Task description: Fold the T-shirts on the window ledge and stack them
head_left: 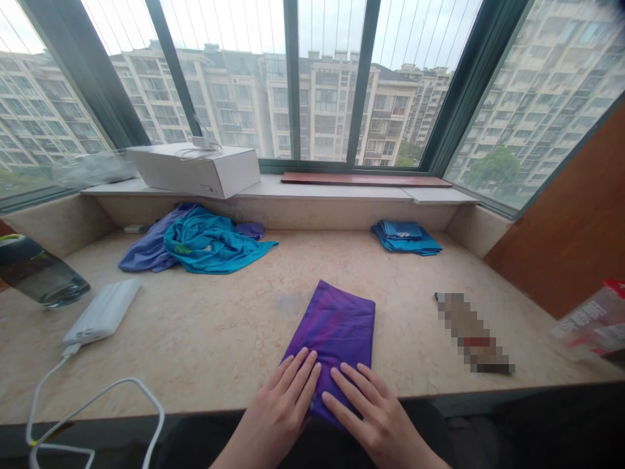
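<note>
Purple cloth (334, 329), folded flat into a rectangle, near counter's front edge

On the beige marble table (219, 339) both hands rest side by side on the near end of the folded purple cloth (336, 326), with the white power bank (102, 312) to its left, the crumpled teal and lilac garments (200, 242) behind-left, the folded blue cloth stack (405, 237) behind-right, and the white cardboard box (195, 168) on the window ledge behind

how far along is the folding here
Done: a folded blue stack sits by the far right wall. In hand: the left hand and right hand press flat on a folded purple cloth at the counter's near edge. Left: a loose teal garment and a lilac garment lie unfolded at far left.
</note>
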The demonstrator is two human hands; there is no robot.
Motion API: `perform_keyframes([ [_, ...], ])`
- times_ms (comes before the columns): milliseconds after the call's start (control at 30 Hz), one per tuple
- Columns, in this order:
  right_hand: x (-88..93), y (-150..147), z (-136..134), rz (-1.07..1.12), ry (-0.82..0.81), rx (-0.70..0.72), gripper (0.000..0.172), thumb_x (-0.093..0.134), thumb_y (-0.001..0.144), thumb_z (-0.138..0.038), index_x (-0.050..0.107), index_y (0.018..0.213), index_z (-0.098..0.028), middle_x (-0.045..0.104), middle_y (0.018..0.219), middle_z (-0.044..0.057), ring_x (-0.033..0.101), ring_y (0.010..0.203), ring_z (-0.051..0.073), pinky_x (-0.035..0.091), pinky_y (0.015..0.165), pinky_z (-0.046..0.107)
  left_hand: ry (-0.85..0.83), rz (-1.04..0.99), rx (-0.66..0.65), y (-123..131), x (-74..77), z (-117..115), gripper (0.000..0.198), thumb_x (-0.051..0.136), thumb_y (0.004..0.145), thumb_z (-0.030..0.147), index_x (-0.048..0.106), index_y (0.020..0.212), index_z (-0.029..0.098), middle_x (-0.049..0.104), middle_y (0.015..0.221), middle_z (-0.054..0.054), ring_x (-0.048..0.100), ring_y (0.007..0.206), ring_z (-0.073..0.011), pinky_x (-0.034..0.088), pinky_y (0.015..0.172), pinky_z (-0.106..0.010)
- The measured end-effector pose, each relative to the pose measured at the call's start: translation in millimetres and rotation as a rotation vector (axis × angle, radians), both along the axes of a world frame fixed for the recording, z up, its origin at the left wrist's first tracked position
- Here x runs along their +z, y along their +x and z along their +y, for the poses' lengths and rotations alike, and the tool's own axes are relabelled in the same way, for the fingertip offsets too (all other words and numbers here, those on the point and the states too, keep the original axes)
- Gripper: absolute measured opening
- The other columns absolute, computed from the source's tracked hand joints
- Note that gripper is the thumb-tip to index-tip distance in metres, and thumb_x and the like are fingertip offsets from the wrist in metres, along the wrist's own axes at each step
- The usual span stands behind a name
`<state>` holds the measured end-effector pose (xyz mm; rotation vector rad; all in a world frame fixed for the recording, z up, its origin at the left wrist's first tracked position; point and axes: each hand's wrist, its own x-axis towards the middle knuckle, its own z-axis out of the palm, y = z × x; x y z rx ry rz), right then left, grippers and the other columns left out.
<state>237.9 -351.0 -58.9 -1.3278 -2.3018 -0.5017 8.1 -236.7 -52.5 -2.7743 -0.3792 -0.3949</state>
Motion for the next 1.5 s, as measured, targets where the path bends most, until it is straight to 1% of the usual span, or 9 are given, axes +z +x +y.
perform_keyframes([
  [200,11.1,13,-2,0.268,-0.111,0.179,0.035,0.035,0.104,-0.02,0.061,0.126,-0.016,0.076,0.117,0.011,0.068,0.116,0.021,0.052,0.104,0.036,-0.016,-0.127,-0.117,-7,18.0,-9,0.041,0.037,0.101,0.008,0.061,0.133,0.013,0.066,0.136,-0.01,0.062,0.126,-0.0259,0.054,0.103,-0.04],
  [467,26.7,10,-2,0.673,-0.146,0.223,0.027,0.041,0.103,-0.024,0.057,0.124,-0.02,0.075,0.095,0.009,0.071,0.083,0.021,0.056,0.079,0.036,-0.489,-0.469,-0.192,3,41.5,-9,0.024,0.044,0.102,0.018,0.066,0.113,0.016,0.078,0.095,-0.006,0.075,0.086,-0.0186,0.06,0.08,-0.027],
  [700,11.9,13,7,1.119,-0.156,-0.255,0.017,0.059,0.097,-0.036,0.068,0.102,-0.023,0.074,0.086,0.004,0.071,0.075,0.02,0.055,0.065,0.025,-0.994,-0.739,0.096,6,46.9,-3,0.023,0.068,0.09,0.021,0.068,0.112,0.026,0.078,0.095,0.0,0.075,0.085,-0.0155,0.057,0.079,-0.02],
  [900,19.1,22,23,1.384,-0.324,-0.526,0.04,0.057,0.094,-0.054,0.064,0.112,-0.019,0.074,0.103,0.009,0.07,0.098,0.025,0.056,0.083,0.033,-1.432,-0.662,0.096,37,43.7,13,0.078,0.067,0.09,0.026,0.027,0.158,0.027,0.064,0.135,-0.011,0.067,0.114,-0.0238,0.052,0.102,-0.039],
  [1067,12.8,36,31,1.163,-0.351,-0.663,0.052,0.059,0.093,-0.052,0.055,0.135,-0.022,0.074,0.099,0.008,0.071,0.087,0.027,0.057,0.078,0.04,-1.244,-0.553,0.17,56,25.2,31,0.074,0.06,0.088,0.015,0.034,0.156,0.027,0.063,0.135,-0.011,0.061,0.124,-0.0275,0.048,0.108,-0.045],
  [1167,6.5,46,30,0.801,-0.165,-0.68,0.042,0.059,0.094,-0.044,0.061,0.131,-0.023,0.069,0.12,0.013,0.066,0.11,0.032,0.053,0.095,0.05,-0.984,-0.426,0.219,57,22.0,33,0.065,0.059,0.087,0.013,0.046,0.149,0.026,0.052,0.146,-0.014,0.059,0.126,-0.0283,0.049,0.108,-0.047],
  [1267,9.6,58,25,0.513,-0.068,-0.522,0.033,0.055,0.098,-0.034,0.066,0.128,-0.025,0.058,0.143,0.014,0.054,0.131,0.032,0.043,0.11,0.055,-0.66,-0.294,0.183,57,26.8,31,0.063,0.054,0.086,0.005,0.053,0.144,0.027,0.035,0.16,-0.014,0.048,0.138,-0.0315,0.043,0.113,-0.053],
  [1333,16.8,66,18,0.353,-0.215,-0.302,0.036,0.057,0.098,-0.034,0.064,0.133,-0.028,0.054,0.149,0.009,0.049,0.138,0.03,0.037,0.116,0.054,-0.527,-0.175,0.057,57,31.5,31,0.068,0.05,0.082,-0.002,0.053,0.143,0.026,0.032,0.163,-0.012,0.035,0.148,-0.031,0.034,0.119,-0.054],
  [1500,29.3,73,-1,0.17,-0.579,-0.055,0.096,0.081,0.075,-0.056,0.038,0.156,-0.026,0.039,0.16,0.011,0.039,0.146,0.036,0.031,0.121,0.058,-0.56,-0.016,-0.08,57,40.8,29,0.057,0.048,0.089,0.009,0.05,0.146,0.016,0.055,0.148,-0.014,0.048,0.14,-0.0281,0.037,0.119,-0.049],
])
